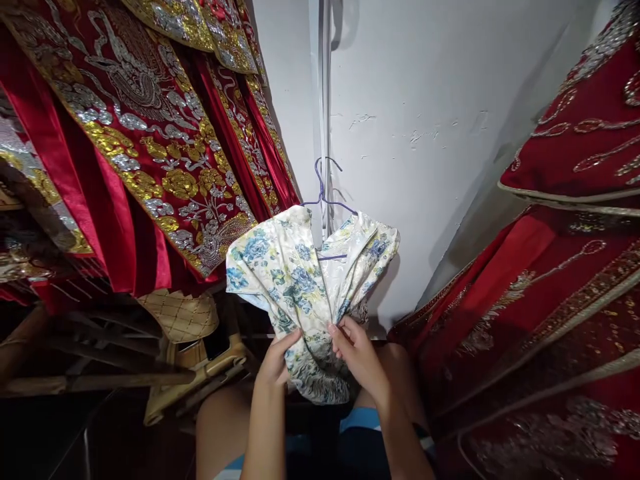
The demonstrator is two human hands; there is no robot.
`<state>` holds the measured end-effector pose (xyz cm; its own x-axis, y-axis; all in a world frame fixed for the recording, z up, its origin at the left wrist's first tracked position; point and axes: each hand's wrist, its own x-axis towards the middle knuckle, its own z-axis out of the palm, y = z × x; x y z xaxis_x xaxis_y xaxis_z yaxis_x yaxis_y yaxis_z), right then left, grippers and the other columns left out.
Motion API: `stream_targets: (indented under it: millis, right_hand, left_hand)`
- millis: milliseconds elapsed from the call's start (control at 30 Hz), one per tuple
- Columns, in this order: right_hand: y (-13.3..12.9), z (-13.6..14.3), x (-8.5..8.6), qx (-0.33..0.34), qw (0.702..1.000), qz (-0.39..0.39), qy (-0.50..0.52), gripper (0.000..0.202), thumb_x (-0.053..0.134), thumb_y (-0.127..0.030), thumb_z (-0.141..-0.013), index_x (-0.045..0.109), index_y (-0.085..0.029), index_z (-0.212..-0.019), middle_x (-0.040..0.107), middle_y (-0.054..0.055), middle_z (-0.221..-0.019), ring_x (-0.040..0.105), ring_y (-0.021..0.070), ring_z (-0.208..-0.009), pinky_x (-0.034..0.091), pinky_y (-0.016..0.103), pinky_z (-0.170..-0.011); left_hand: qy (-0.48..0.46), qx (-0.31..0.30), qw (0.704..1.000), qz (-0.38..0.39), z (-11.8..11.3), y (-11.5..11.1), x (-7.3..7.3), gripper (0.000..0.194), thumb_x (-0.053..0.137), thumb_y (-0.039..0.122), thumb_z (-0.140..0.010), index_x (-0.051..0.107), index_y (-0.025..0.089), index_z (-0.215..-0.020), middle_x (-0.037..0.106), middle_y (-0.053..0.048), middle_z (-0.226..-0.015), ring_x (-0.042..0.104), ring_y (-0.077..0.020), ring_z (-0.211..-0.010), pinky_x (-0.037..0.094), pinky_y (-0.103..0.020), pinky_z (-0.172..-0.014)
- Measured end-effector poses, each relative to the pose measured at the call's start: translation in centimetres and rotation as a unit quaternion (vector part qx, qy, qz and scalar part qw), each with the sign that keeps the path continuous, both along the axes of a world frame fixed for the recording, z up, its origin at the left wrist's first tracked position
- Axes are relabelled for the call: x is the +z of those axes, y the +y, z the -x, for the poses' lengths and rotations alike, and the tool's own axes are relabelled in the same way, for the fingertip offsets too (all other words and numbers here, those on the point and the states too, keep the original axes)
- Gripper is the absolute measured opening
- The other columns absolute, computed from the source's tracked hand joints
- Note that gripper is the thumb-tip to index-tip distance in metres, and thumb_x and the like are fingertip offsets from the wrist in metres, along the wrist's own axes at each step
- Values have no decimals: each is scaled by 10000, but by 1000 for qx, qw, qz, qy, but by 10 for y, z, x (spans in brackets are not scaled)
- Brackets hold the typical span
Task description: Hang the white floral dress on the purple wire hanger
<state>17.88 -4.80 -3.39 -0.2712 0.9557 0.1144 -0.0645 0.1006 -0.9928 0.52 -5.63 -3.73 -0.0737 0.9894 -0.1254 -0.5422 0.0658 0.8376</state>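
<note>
In the head view a cream blouse (300, 273) with blue and green flowers hangs on a purple wire hanger (321, 193). Its front crosses in a V-neck, and the lower hem is bunched and frilled. My left hand (280, 353) grips the blouse's lower left side, thumb on top and fingers hidden behind the cloth. My right hand (351, 340) pinches the fabric where the front panels cross, right of the middle. The blouse sags between my hands, above my lap.
Red drapes (150, 153) with gold and silver sequins hang at left. More red embroidered cloth (500, 293) fills the right. Ahead stands a white wall (410, 87) with a vertical metal strip (324, 100). A bamboo-like chair (170, 390) is at lower left.
</note>
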Motion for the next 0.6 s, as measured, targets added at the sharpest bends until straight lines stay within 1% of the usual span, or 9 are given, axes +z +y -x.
stream_targets:
  millis: [33, 100, 233, 300, 367, 433, 500, 567, 600]
  right_hand:
    - [-1, 0, 1, 12, 1000, -10, -19, 339, 545, -486, -958, 441, -230, -761, 476, -38, -658, 464, 140, -621, 374, 274, -611]
    - [-3, 1, 4, 22, 998, -28, -45, 316, 520, -466, -972, 448, -232, -771, 480, -39, -641, 467, 147, -622, 361, 277, -616]
    - [-3, 2, 5, -12, 996, -62, -66, 303, 535, -450, -954, 494, -224, -754, 476, -32, -620, 469, 154, -615, 343, 275, -599]
    - [-2, 2, 4, -43, 994, -68, -68, 312, 548, -447, -939, 503, -220, -729, 467, -27, -618, 464, 155, -608, 336, 275, -582]
    - [0, 1, 2, -63, 994, -64, -67, 308, 558, -429, -930, 506, -217, -712, 461, -26, -614, 459, 153, -601, 333, 275, -570]
    - [1, 0, 1, -74, 994, -53, -60, 299, 578, -412, -913, 518, -213, -699, 469, -25, -600, 463, 151, -592, 340, 275, -567]
    - [1, 0, 1, -76, 996, -34, -45, 296, 604, -412, -894, 538, -209, -689, 489, -24, -577, 476, 151, -576, 353, 275, -560]
    - [1, 2, 2, -72, 997, -12, -25, 298, 624, -418, -878, 555, -204, -681, 510, -23, -547, 488, 149, -551, 363, 273, -550]
    - [1, 3, 3, -66, 998, -1, -14, 297, 632, -417, -869, 560, -202, -678, 519, -24, -534, 492, 146, -538, 367, 270, -544]
  left_hand:
    - [-14, -15, 1000, 18, 2, -3, 2, 587, 862, 375, -642, 702, 111, -1140, 746, -149, -995, 693, -368, -1042, 549, -512, -933]
    - [-30, -20, 998, 42, 3, -6, 7, 676, 878, 361, -582, 684, 119, -1182, 756, -142, -1000, 699, -377, -1046, 547, -508, -946]
    - [-16, 38, 998, 49, 5, -7, 13, 734, 882, 361, -571, 635, 148, -1229, 746, -130, -1062, 704, -342, -1033, 553, -462, -933]
    - [24, 65, 997, 45, 8, -3, 9, 673, 864, 403, -605, 642, 152, -1188, 736, -130, -1073, 696, -335, -1035, 549, -452, -925]
    - [124, 97, 987, 15, 11, 3, 0, 569, 814, 459, -680, 654, 141, -1124, 722, -135, -1073, 674, -333, -1067, 526, -456, -951]
    - [256, 163, 952, -30, 10, 7, -10, 514, 759, 473, -751, 640, 142, -1127, 687, -143, -1128, 635, -330, -1126, 494, -465, -993]
    - [357, 272, 890, -76, 3, 7, -19, 545, 730, 431, -795, 575, 167, -1246, 600, -157, -1278, 570, -320, -1222, 451, -468, -1047]
    - [406, 380, 821, -127, -9, 3, -25, 578, 715, 371, -820, 510, 195, -1330, 513, -162, -1374, 507, -307, -1290, 404, -470, -1093]
    - [423, 396, 799, -160, -16, 0, -27, 546, 705, 341, -832, 516, 201, -1324, 512, -157, -1367, 499, -299, -1294, 391, -465, -1103]
